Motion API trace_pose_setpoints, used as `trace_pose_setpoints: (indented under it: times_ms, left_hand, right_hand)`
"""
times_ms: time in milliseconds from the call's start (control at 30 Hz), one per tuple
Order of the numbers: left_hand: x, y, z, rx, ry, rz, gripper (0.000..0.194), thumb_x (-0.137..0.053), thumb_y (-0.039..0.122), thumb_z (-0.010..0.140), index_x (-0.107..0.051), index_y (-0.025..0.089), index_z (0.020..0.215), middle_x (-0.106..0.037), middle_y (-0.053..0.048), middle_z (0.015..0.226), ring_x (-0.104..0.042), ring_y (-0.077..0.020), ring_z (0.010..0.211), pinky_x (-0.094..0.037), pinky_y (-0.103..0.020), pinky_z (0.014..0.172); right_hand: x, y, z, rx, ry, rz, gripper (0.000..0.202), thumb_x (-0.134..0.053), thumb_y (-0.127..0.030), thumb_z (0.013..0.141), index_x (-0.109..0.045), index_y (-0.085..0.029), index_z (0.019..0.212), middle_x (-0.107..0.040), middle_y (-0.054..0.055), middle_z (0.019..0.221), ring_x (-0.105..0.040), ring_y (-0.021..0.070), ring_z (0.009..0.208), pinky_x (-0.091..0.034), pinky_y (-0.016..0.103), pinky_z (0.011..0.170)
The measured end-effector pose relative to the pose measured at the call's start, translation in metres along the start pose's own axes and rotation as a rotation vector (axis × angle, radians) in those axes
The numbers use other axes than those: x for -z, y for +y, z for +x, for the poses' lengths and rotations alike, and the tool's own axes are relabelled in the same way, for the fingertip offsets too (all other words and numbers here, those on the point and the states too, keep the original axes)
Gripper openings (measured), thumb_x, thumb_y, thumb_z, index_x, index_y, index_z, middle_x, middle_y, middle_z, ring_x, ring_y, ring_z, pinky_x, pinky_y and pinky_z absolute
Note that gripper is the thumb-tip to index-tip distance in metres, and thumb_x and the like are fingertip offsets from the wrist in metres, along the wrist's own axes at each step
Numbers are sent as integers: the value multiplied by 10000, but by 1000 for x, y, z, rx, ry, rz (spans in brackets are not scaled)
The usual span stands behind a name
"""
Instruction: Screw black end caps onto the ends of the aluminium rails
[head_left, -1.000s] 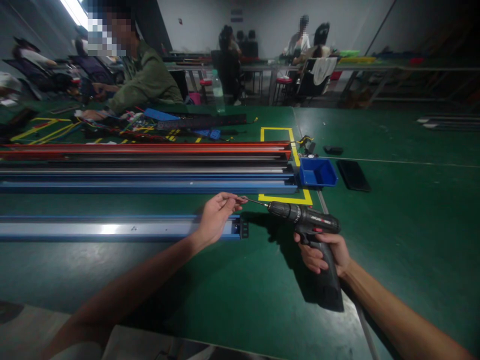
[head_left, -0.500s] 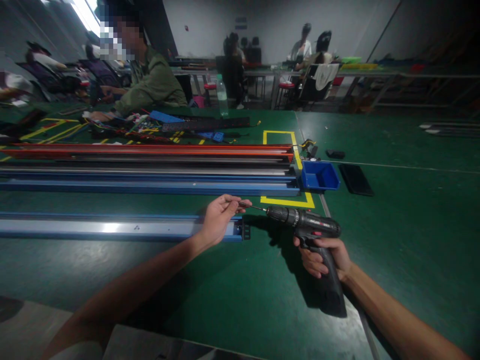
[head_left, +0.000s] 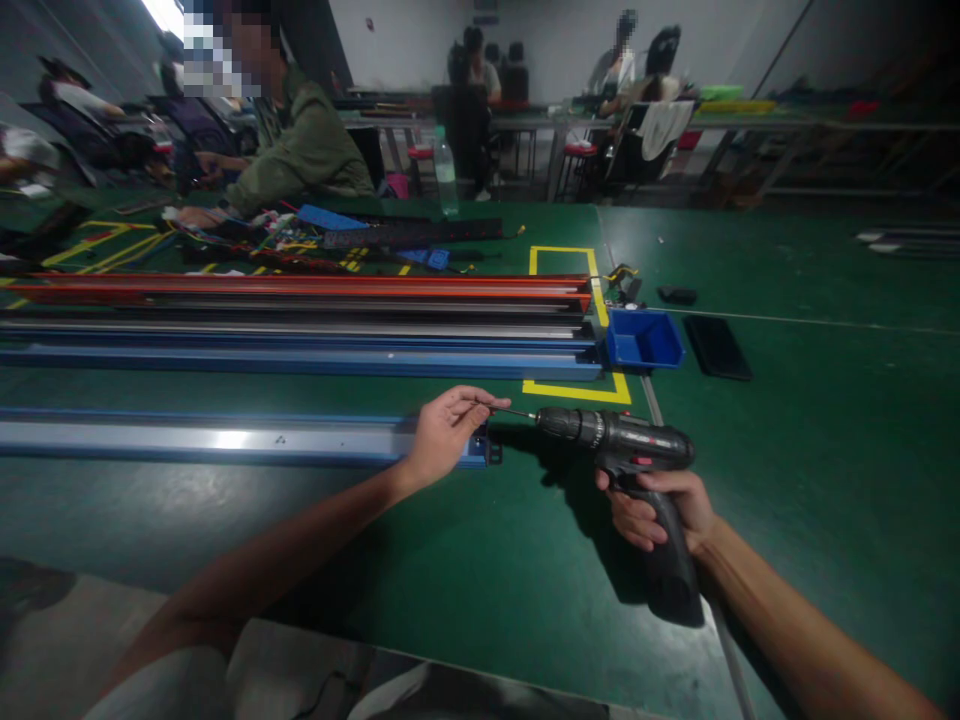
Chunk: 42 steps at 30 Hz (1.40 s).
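Note:
My right hand (head_left: 656, 508) is wrapped round the handle of a black power drill (head_left: 615, 438), which points left. A long thin bit (head_left: 517, 412) sticks out of its chuck. The fingers of my left hand (head_left: 448, 432) are pinched at the tip end of the bit; whether a screw is between them is too small to tell. Below and behind my left hand lies a blue and silver rail (head_left: 225, 438), with a small black end piece (head_left: 493, 454) at its right end.
Red, black and blue rails (head_left: 300, 358) lie across the green table (head_left: 465, 560). Right of them are a blue bin (head_left: 645, 340) and a flat black object (head_left: 716, 347). Behind, a bottle (head_left: 445, 175) stands near a person in a green jacket (head_left: 311, 140) by wires.
The drill and my right hand have shifted slightly right. My left fingers have spread a little at the bit. The whole view has tilted slightly downward.

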<state>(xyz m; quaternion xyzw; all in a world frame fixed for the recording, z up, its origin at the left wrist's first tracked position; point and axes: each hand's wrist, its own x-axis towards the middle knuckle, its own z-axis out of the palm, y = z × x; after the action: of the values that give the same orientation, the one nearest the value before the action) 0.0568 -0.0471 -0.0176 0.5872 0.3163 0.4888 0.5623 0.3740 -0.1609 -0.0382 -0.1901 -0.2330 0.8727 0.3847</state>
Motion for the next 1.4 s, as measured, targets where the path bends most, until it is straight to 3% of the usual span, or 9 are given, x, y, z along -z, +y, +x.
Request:
trace_pose_setpoints:
  times_ms: [67,200,267,400,467,567,700,833,1400]
  left_hand:
    - [1,-1,1,5,-31,10,411,-784,426,942,-656,178,1245,-798,-152,1240,-747,-260,1230,-575,-430,1098]
    - [13,0,8,-47,-126,18,965,-880,541,818,-388,266,1601,-556,-211,1592,-580,-310,1460,-471,-483,1225]
    - [23,7,11,-99,-173,65,1026,-810,650,841,-303,286,1656,-436,-218,1680,-450,-325,1562,-405,-516,1269]
    - [41,28,11,-91,-407,546,1302,-940,589,698,-196,269,1717,-367,-220,1717,-328,-405,1614,-224,-613,1330]
    - [44,33,8,-66,-531,781,1288,-974,578,635,-306,265,1691,-360,-204,1724,-288,-441,1621,-215,-625,1325]
    - [39,29,4,-89,-614,904,1187,-939,587,682,-371,245,1666,-419,-193,1693,-360,-434,1585,-260,-597,1307]
    - [32,18,4,-74,-606,914,1011,-899,533,749,-450,248,1608,-560,-173,1574,-551,-386,1431,-411,-540,1214]
    - [34,13,7,-29,-578,948,918,-877,465,776,-478,249,1574,-663,-138,1423,-642,-347,1293,-474,-504,1139]
    - [38,14,5,-135,-616,958,760,-822,456,832,-563,212,1503,-695,-144,1355,-671,-318,1222,-513,-440,1084]
  right_hand:
    - [-2,-3,-1,8,4,1,369,-671,-340,930,-726,-64,1169,-491,-61,618,-380,73,423,-463,235,484]
    - [-4,-8,-6,20,28,-2,366,-683,-343,919,-721,-62,1150,-485,-64,610,-375,72,421,-462,237,482]
    - [-4,-11,-12,21,46,-6,363,-688,-350,919,-720,-72,1150,-484,-66,612,-366,68,417,-459,234,478]
    - [-1,-14,-27,10,97,-21,341,-699,-367,919,-725,-102,1132,-465,-76,606,-354,64,407,-459,226,470]
    - [1,-16,-35,-8,130,-36,333,-706,-369,916,-727,-110,1125,-468,-74,607,-359,65,406,-462,227,470]
    - [3,-17,-44,-36,149,-50,330,-704,-371,926,-725,-111,1128,-470,-72,607,-366,64,411,-463,225,477]
    - [7,-19,-50,-61,154,-56,333,-694,-374,936,-717,-104,1130,-485,-63,615,-388,67,424,-466,226,482]
    - [7,-19,-52,-88,193,-75,351,-699,-386,914,-708,-101,1119,-502,-57,615,-397,74,421,-470,238,480]
    - [2,-13,-55,-180,255,-71,321,-710,-374,918,-757,-109,1092,-549,-33,603,-483,87,423,-493,246,487]
